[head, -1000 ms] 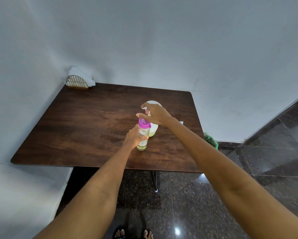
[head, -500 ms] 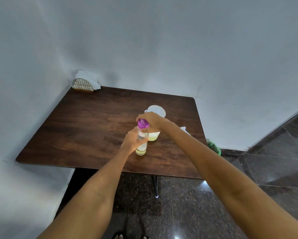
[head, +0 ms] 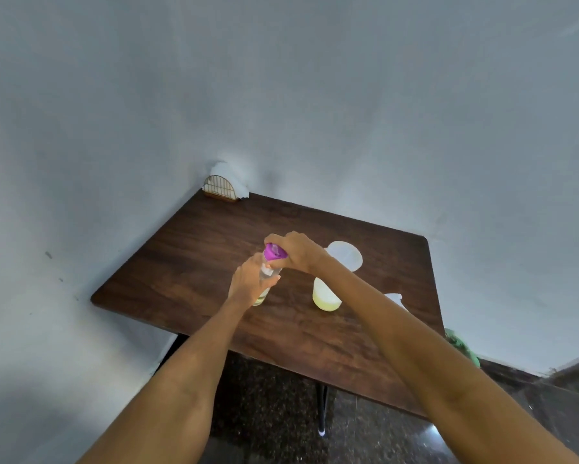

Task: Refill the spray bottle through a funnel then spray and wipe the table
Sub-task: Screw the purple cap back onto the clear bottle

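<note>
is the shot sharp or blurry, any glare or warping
Head view: soft overall, with the hands and bottle slightly blurred; wide-angle warping bends the table edges and stretches the forearms; a bright glare patch sits on the polished floor; lighting is dim and even, without hard shadows.

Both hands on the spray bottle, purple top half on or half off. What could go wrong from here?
1. The right hand grips the purple top while the left hand holds the spray bottle, which leans; a hard twist might slop the liquid inside onto the table.
2. The cup of yellowish liquid sits open right beside the right forearm, so an arm swing might tip it.
</note>
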Tool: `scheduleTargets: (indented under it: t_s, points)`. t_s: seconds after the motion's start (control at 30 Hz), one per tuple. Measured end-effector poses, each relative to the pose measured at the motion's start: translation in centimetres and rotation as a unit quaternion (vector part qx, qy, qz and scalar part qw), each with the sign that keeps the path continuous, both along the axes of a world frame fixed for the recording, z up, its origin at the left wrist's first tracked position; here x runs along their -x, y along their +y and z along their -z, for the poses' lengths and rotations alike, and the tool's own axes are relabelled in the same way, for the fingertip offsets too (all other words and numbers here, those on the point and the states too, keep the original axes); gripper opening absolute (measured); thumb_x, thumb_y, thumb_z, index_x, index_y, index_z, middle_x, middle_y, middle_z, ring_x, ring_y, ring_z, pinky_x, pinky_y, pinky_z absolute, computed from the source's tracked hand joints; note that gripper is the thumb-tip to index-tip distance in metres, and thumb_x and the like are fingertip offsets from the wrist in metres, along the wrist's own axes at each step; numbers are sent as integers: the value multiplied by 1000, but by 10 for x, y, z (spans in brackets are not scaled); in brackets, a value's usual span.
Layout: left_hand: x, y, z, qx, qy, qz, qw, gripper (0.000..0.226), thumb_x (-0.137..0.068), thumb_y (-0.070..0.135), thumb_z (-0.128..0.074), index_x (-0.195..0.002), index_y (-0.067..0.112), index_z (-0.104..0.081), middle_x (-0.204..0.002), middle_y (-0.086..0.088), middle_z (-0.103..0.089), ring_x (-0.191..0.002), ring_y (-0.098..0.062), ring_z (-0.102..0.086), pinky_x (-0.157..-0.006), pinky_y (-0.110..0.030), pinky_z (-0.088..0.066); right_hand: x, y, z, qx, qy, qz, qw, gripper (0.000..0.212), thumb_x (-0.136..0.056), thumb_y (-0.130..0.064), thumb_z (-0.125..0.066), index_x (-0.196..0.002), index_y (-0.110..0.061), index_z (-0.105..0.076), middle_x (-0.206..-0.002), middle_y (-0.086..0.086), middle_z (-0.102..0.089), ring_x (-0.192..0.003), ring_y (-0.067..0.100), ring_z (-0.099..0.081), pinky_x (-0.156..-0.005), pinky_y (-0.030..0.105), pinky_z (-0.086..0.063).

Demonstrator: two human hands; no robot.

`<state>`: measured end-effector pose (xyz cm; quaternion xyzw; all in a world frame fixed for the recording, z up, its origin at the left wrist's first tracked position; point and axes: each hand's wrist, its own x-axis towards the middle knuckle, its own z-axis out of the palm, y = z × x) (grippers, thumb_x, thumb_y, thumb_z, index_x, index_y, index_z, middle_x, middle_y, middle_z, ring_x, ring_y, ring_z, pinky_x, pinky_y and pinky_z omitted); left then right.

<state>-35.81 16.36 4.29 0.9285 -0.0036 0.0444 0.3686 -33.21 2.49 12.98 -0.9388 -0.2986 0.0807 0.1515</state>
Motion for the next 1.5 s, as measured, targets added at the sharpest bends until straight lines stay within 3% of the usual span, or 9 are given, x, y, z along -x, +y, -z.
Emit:
scheduleTargets:
  t_s: [0.13, 0.3, 0.43, 0.67, 0.83, 1.0, 1.23, 1.33, 1.5]
  points:
    - [-20, 20, -9, -9, 3, -14, 1000, 55, -74, 41, -74, -115, 10, -55, -106, -7, -67, -96, -22, -66, -89, -34, -53, -19, 13, -6, -33, 1, -1, 999, 54, -88, -29, -63, -136, -19, -40, -124, 10, -58, -108, 24, -57, -93, 29, -48]
    - [-60, 40, -13, 32, 26, 1, 999, 55, -74, 40, -75, -114, 9, -55, -104, -8, -68, -93, -22, -66, -85, -32, -54, -68, 43, -20, 18, -8, -34, 999, 48, -87, -31, -62, -129, -18, -42, -113, 10, -60, -99, 24, -58, -79, 25, -46]
    - [-104, 49, -6, 2, 7, -41, 999, 51, -76, 41, -73, -111, 8, -56, -102, -9, -68, -94, -23, -66, -82, -30, -53, -112, 58, -7, 16, -18, -13, 1000, 47, -85, -35, -63, -125, -19, -45, -110, 10, -62, -97, 26, -60, -84, 35, -52]
    - [-234, 61, -1, -23, 30, 4, 999, 48, -73, 45, -74, -100, 10, -54, -97, -7, -66, -90, -22, -64, -71, -27, -44, -237, 66, 3, -8, 23, 58, 998, 50, -83, -31, -67, -128, -19, -48, -118, 10, -60, -104, 27, -57, -84, 31, -49]
    - [-314, 69, 7, 59, 109, 79, 989, 32, -78, 18, -74, -99, 8, -53, -90, -4, -59, -80, -14, -53, -56, -13, -34, -309, 74, 17, -19, 46, 111, 993, 50, -83, -26, -67, -129, -19, -47, -116, 15, -56, -106, 30, -54, -80, 27, -42]
    - [-381, 65, 22, 92, 99, 71, 988, 27, -84, 14, -64, -106, 2, -53, -102, -14, -62, -97, -27, -58, -76, -23, -37, -367, 72, 30, -25, 36, 151, 988, 54, -80, -13, -67, -130, -21, -46, -114, 15, -52, -106, 30, -52, -88, 34, -45]
    - [-430, 46, 35, 127, 77, 60, 987, 44, -85, 17, -67, -121, -1, -49, -112, -19, -61, -106, -30, -59, -82, -26, -42, -421, 65, 41, -11, 24, 183, 983, 58, -83, -13, -65, -136, -19, -42, -119, 17, -52, -111, 32, -52, -90, 32, -42]
    - [-437, 43, 36, 150, 78, 51, 984, 43, -82, 15, -69, -117, -2, -51, -112, -20, -62, -105, -32, -61, -88, -37, -48, -436, 65, 37, 11, 34, 162, 986, 60, -81, -11, -67, -136, -18, -43, -123, 16, -53, -114, 31, -50, -90, 30, -41]
    - [-438, 43, 44, 178, 73, 50, 980, 39, -82, 13, -68, -114, 0, -49, -112, -17, -61, -105, -31, -61, -89, -39, -51, -444, 64, 34, 25, 39, 154, 987, 63, -77, -12, -71, -133, -16, -44, -127, 14, -54, -117, 31, -50, -90, 31, -43]
